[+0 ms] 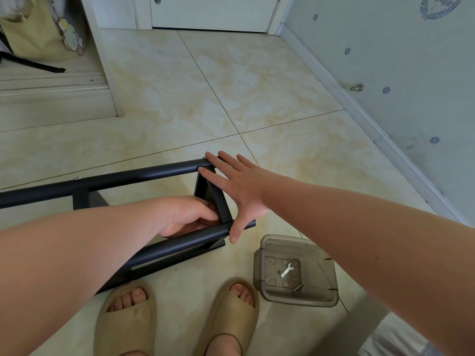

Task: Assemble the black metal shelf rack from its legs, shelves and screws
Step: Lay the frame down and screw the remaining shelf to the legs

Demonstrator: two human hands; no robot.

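The rack is matte black. The floor is cream tile marbled with yellow (thin dark grout lines). The container is smoky translucent grey, the wrench silver, the slippers tan. Navy ship's-wheel motifs dot the pale blue wall.

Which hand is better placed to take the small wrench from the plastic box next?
Right. The plastic box with the wrench lies beside the right foot, and the right hand rests open on the rack. The left hand is curled inside the rack.
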